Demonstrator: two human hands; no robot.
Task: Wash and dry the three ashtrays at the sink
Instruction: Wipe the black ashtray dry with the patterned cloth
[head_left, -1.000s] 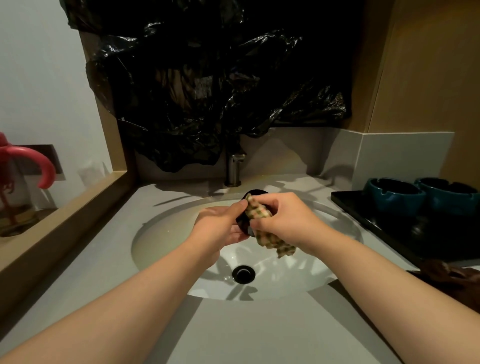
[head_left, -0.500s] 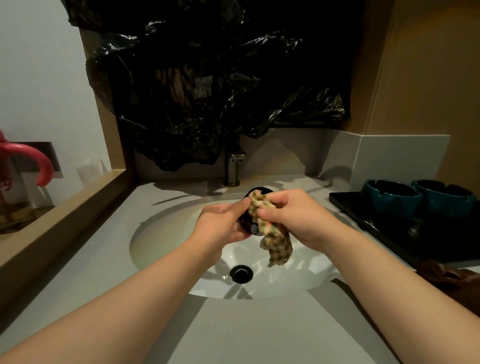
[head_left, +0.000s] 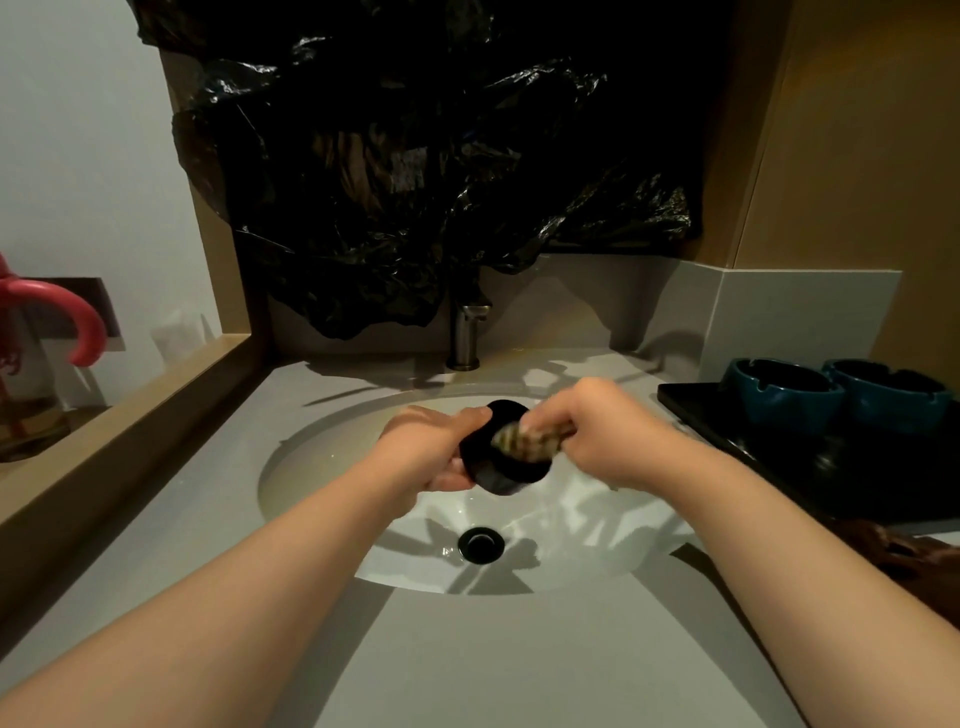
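Left fingers grip dark ashtray, right fingers pinch cloth; teal ashtrays on tray.

I can read no text, number or brand anywhere on my feed. The one candidate, a pale patch on the black plastic sheet hanging above the faucet, may be print or a label, but from here it is too small and blurred to give me a single character.

3 ashtrays, 1 cloth, 1 tray
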